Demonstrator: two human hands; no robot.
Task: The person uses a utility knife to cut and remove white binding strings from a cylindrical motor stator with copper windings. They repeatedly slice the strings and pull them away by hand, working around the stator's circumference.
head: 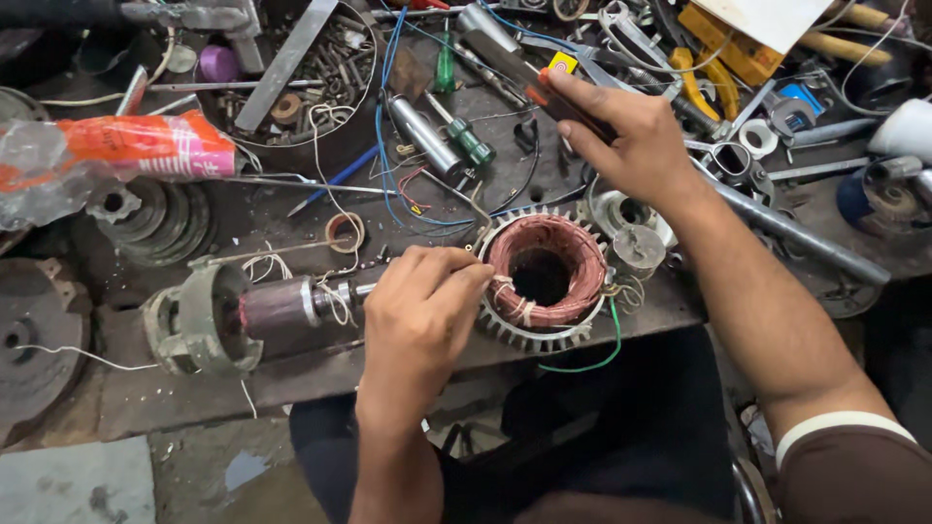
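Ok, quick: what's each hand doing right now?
Left hand: fingers pinched at the copper stator winding.
Right hand: closed around a dark tool handle.

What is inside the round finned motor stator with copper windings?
Inside the round finned stator with copper windings, only a dark hollow bore shows. The left hand covers its left edge.

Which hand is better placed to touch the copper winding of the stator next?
Left. The left hand already pinches at the rim of the copper winding, while the right hand is farther back, holding a dark tool.
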